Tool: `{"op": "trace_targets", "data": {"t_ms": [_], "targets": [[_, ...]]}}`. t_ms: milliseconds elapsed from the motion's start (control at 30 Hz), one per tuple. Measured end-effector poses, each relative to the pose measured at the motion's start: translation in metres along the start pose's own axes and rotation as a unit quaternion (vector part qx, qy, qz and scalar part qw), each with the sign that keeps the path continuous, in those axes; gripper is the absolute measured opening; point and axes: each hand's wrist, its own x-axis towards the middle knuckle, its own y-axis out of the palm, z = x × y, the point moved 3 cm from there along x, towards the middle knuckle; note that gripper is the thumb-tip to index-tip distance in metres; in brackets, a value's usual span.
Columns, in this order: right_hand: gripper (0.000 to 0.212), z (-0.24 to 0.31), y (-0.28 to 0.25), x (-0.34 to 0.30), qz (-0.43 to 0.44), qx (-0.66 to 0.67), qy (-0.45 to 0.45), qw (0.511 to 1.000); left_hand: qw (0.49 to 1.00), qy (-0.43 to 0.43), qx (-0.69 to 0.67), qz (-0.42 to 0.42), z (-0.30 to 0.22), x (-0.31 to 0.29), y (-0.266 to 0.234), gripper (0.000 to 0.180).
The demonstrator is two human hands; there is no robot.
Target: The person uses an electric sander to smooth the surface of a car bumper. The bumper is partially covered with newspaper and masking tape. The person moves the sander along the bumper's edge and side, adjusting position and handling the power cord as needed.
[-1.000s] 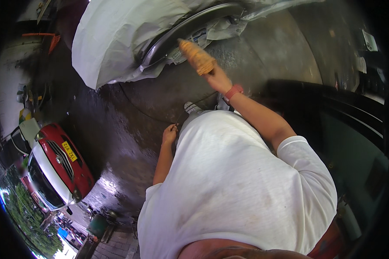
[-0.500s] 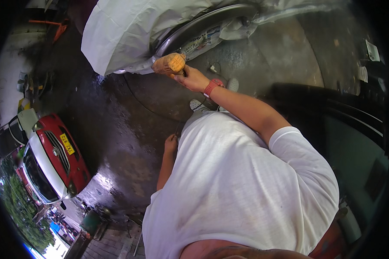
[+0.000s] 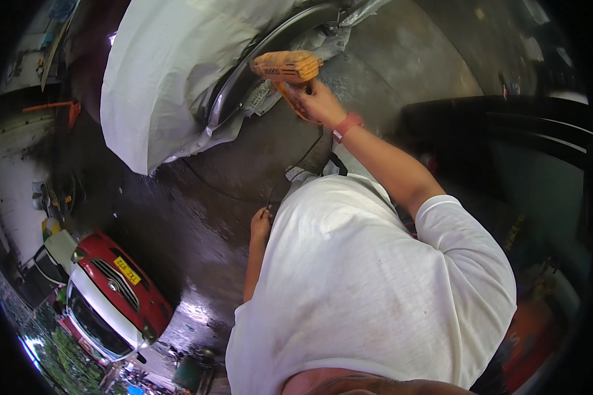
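Red/wht car [image 3: 116,296] lwr L, grn container [image 3: 188,373] nr.

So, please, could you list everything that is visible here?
Handheld tool: 1, orange, in right hand
Cable: at least 1, dark, at left hand
Sheet: 1, white, upper left
Curved panel: 1, grey, along sheet edge
Car: 1 clear, red and white, lower left
Vehicle side: 1, dark, right
Unclear object: 1, orange, upper left
Floor: 1, grey, underneath
Background clutter: uncounted, mixed colours, left
Wristband: 1, red, beside right hand
Shirt: 1, white, centre
Hands: 2, bare, on tool and cable
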Motion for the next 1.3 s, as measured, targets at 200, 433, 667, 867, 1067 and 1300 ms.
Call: {"op": "trace_targets", "data": {"t_ms": [200,433,667,867,1067,1300], "targets": [[0.036,-0.01,-0.081,0.039,-0.08,0.133,0.004,0.988,0.994,0.049,0.093,0.008,-0.077,0.019,0.009,0.03],[0.035,-0.04,-0.17,0.094,-0.141,0.218,0.035,0.965,0.988,0.04,0.146,0.026,-0.144,0.03,0.036,0.031],[0.033,-0.082,-0.239,0.146,-0.193,0.288,0.075,0.935,0.985,-0.001,0.168,0.038,-0.237,0.008,0.072,0.032],[0.034,-0.152,-0.284,0.203,-0.225,0.337,0.087,0.91,0.978,0.005,0.199,0.058,-0.296,0.004,0.104,0.033],[0.034,-0.192,-0.313,0.245,-0.262,0.368,0.115,0.885,0.969,-0.003,0.232,0.081,-0.352,0.017,0.13,0.035],[0.033,-0.259,-0.345,0.306,-0.296,0.373,0.126,0.87,0.938,0.067,0.321,0.111,-0.419,0.055,0.17,0.043]]}}
